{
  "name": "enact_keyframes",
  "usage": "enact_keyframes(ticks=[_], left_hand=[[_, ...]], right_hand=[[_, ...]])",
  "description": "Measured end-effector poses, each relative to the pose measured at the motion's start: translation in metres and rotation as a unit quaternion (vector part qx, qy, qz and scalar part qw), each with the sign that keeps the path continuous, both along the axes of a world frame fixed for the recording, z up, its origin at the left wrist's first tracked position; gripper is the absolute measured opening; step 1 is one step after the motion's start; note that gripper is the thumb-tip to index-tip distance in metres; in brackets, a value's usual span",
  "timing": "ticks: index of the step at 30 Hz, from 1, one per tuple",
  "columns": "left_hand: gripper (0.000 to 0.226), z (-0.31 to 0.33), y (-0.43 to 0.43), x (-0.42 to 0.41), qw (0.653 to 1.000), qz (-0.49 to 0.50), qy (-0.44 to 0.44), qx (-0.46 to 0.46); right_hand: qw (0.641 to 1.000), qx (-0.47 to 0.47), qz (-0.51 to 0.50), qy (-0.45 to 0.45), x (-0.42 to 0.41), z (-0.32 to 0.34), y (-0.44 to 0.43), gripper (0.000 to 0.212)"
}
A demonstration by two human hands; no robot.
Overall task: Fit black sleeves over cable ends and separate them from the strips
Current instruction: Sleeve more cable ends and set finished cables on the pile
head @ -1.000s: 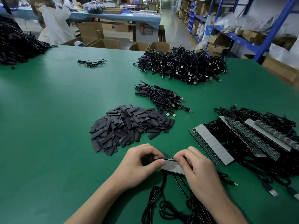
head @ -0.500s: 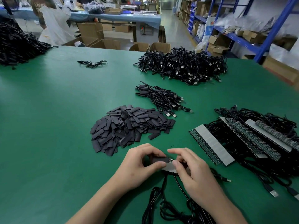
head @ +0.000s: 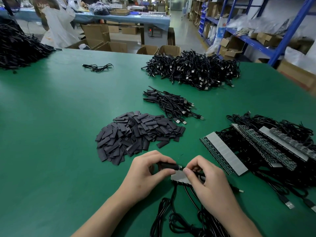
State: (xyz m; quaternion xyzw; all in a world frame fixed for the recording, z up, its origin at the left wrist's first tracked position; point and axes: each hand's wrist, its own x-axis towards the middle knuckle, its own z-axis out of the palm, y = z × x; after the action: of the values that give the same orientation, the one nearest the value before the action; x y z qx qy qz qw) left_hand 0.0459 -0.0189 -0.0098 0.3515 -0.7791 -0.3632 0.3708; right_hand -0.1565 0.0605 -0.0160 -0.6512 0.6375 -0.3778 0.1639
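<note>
A second ago my two hands were pressed close together over the strip, with the black sleeve barely showing between my fingers. Now the sleeve stands out plainly as a dark tube, and my hands have drawn a little apart. I take it the sleeve has slid over the cable end, whose small green tip still peeks out at its right mouth. If so, the fitting is nearly done for this piece and the breaking-off comes next.

My left hand is curled, thumb and forefinger pinching the sleeve from below and above, knuckles facing up. My right hand arches over the pale strip, fingertips clamped on its upper edge just beside the green tip, the thumb pressing down on the pale backing. Both sit just above the green tabletop, wrists low.

The cables hang from the strip's near edge and loop towards me. The loose sleeve pile lies just beyond my left hand, the small finished bundle farther off, and more waiting strips to my right
</note>
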Motion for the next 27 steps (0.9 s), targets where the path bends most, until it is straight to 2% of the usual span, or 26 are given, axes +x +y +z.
enact_keyframes(ticks=[11, 15, 21, 27], left_hand=[[0.016, -0.0039, 0.0002, -0.0024, 1.0, -0.012, 0.015, -0.018], [0.018, -0.0048, 0.001, -0.0028, 1.0, -0.009, 0.019, -0.018], [0.037, -0.0063, 0.0026, -0.0037, 0.995, 0.065, 0.04, -0.062], [0.027, -0.0071, 0.0027, -0.0041, 0.989, 0.103, 0.065, -0.083]], right_hand=[[1.0, -0.005, 0.002, -0.021, 0.0033, 0.0056, 0.0016, 0.008], [1.0, -0.02, -0.001, 0.002, 0.0041, 0.0087, 0.0022, 0.013], [0.999, -0.031, -0.008, -0.02, 0.0056, 0.0088, 0.002, 0.007], [0.997, -0.032, -0.023, -0.068, 0.003, 0.0064, 0.0019, 0.004]])
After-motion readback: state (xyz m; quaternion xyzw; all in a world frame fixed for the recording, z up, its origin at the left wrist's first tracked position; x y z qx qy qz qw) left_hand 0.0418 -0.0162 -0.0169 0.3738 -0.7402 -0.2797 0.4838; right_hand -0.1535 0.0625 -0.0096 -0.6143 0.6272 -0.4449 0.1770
